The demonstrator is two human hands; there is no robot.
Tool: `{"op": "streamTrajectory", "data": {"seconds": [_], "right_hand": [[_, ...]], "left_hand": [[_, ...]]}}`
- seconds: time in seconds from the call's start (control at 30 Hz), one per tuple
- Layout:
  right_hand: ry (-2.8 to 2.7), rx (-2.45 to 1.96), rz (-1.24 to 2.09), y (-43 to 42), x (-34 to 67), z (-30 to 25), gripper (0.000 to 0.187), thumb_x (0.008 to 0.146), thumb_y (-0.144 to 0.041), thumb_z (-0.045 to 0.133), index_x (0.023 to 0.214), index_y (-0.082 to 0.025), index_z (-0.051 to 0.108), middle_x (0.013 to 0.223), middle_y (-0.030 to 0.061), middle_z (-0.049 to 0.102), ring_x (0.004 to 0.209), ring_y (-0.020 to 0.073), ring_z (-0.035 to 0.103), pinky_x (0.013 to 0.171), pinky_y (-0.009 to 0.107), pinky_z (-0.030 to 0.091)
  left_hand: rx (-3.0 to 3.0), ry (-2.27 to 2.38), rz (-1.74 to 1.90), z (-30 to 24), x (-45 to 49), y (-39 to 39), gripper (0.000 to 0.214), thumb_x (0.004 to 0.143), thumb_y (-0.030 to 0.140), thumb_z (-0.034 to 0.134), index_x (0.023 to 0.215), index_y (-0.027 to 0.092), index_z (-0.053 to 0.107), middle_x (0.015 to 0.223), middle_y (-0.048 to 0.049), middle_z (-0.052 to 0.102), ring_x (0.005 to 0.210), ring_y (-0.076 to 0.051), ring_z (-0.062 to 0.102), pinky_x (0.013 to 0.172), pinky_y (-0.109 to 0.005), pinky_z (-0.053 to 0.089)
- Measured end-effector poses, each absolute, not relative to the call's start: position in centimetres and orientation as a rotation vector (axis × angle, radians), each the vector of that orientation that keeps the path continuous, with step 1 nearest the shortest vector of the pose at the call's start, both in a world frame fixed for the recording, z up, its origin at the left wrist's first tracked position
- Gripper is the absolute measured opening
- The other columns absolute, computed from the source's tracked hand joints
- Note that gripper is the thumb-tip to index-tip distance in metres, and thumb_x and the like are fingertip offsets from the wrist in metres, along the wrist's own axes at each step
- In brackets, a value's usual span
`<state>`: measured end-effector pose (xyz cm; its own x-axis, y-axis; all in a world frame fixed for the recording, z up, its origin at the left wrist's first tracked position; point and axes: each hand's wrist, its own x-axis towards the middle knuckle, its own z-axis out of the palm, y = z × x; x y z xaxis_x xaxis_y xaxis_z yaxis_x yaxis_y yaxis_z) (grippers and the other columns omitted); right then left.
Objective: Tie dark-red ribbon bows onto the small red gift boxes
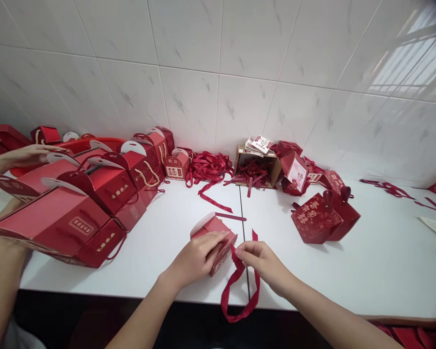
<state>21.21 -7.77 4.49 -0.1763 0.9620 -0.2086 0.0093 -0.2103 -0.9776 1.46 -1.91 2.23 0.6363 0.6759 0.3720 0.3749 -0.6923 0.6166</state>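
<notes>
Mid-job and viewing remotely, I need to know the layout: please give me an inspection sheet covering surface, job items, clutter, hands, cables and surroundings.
Surface: white table, with goods along the back and both sides.
Job's things: small red box near the front edge; red ribbon beside it, hanging in a loop.
Clutter: stacked red boxes at left; ribbon heap and open carton by the wall; house-shaped red boxes at right.
Hands: left hand rests on the small red box, grip unclear; right hand pinches the red ribbon.
Cables: nothing seen.
Surroundings: tiled wall behind; another person's hand by the stacked boxes.
</notes>
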Motion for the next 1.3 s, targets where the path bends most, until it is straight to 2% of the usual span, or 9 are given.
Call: {"op": "streamTrajectory", "data": {"seconds": [0.3, 0.53, 0.77, 0.83, 0.97, 1.07, 1.13, 1.23, 1.3], "right_hand": [[-1.228, -1.284, 1.522, -7.7, 21.2, 4.4, 0.029, 0.076, -0.043, 0.065, 0.065, -0.016, 0.061, 0.062, -0.0022, 0.054, 0.062, 0.0119, 0.046, 0.064, 0.027, 0.035], [-1.251, -1.291, 1.499, -7.6, 21.3, 4.7, 0.028, 0.078, -0.04, 0.063, 0.066, -0.016, 0.061, 0.062, -0.0024, 0.052, 0.061, 0.0112, 0.044, 0.064, 0.026, 0.035], [-1.249, -1.291, 1.512, -6.8, 21.1, 5.3, 0.027, 0.078, -0.04, 0.064, 0.066, -0.015, 0.062, 0.063, -0.0015, 0.056, 0.061, 0.0109, 0.047, 0.064, 0.027, 0.037], [-1.251, -1.291, 1.504, -6.5, 20.9, 5.5, 0.028, 0.077, -0.041, 0.064, 0.066, -0.015, 0.063, 0.061, -0.002, 0.056, 0.059, 0.0103, 0.046, 0.061, 0.026, 0.037], [-1.291, -1.274, 1.472, -6.2, 20.6, 5.3, 0.031, 0.078, -0.042, 0.063, 0.063, -0.016, 0.059, 0.058, -0.0032, 0.053, 0.056, 0.0093, 0.044, 0.058, 0.025, 0.036], [-1.4, -1.323, 1.33, -6.3, 20.7, 4.8, 0.028, 0.081, -0.041, 0.06, 0.067, -0.016, 0.059, 0.065, -0.0004, 0.057, 0.061, 0.0118, 0.05, 0.061, 0.027, 0.041], [-1.474, -1.368, 1.111, -6.3, 20.9, 4.4, 0.022, 0.081, -0.039, 0.062, 0.079, -0.017, 0.059, 0.078, 0.0027, 0.06, 0.07, 0.015, 0.055, 0.062, 0.028, 0.045], [-1.606, -1.32, 0.777, -6.2, 21.3, 4.1, 0.027, 0.08, -0.033, 0.064, 0.103, -0.02, 0.058, 0.096, 0.006, 0.056, 0.085, 0.0189, 0.055, 0.068, 0.031, 0.049], [-1.721, -1.237, 0.655, -6.0, 21.6, 4.1, 0.024, 0.083, -0.03, 0.062, 0.106, -0.023, 0.06, 0.098, 0.0062, 0.053, 0.091, 0.0196, 0.054, 0.077, 0.034, 0.048]], "left_hand": [[2.389, 0.849, 0.83, 2.5, 1.7, -2.0, 0.035, 0.09, 0.024, 0.047, 0.122, 0.021, 0.061, 0.116, -0.007, 0.068, 0.107, -0.022, 0.064, 0.094, -0.034, 0.051], [2.513, 0.75, 0.923, 2.5, 1.7, -1.9, 0.033, 0.09, 0.018, 0.048, 0.121, 0.02, 0.06, 0.115, -0.0062, 0.069, 0.105, -0.02, 0.065, 0.092, -0.033, 0.054], [2.579, 0.688, 0.933, 2.7, 1.8, -1.7, 0.04, 0.091, 0.017, 0.048, 0.13, 0.022, 0.05, 0.12, -0.0047, 0.066, 0.105, -0.017, 0.065, 0.09, -0.028, 0.055], [2.636, 0.635, 0.95, 2.8, 1.9, -1.5, 0.038, 0.09, 0.016, 0.048, 0.128, 0.022, 0.053, 0.118, -0.0055, 0.067, 0.105, -0.019, 0.065, 0.09, -0.03, 0.055], [2.737, 0.622, 1.021, 2.6, 2.0, -1.2, 0.03, 0.088, 0.013, 0.047, 0.111, 0.018, 0.065, 0.101, -0.0074, 0.073, 0.097, -0.023, 0.069, 0.081, -0.035, 0.059], [2.7, 0.652, 1.041, 2.5, 1.9, -1.2, 0.029, 0.086, 0.011, 0.047, 0.106, 0.018, 0.067, 0.097, -0.0073, 0.074, 0.093, -0.022, 0.07, 0.079, -0.034, 0.059], [2.64, 0.674, 1.063, 2.6, 1.9, -1.3, 0.029, 0.085, 0.01, 0.047, 0.105, 0.018, 0.068, 0.095, -0.0068, 0.074, 0.09, -0.021, 0.07, 0.078, -0.032, 0.059], [2.542, 0.705, 1.078, 2.8, 1.9, -1.5, 0.03, 0.086, 0.01, 0.047, 0.106, 0.019, 0.067, 0.096, -0.0062, 0.074, 0.088, -0.018, 0.07, 0.079, -0.03, 0.058], [2.495, 0.714, 1.097, 2.9, 2.0, -1.6, 0.03, 0.087, 0.009, 0.047, 0.107, 0.019, 0.067, 0.098, -0.0049, 0.074, 0.087, -0.017, 0.07, 0.087, -0.031, 0.056]]}}
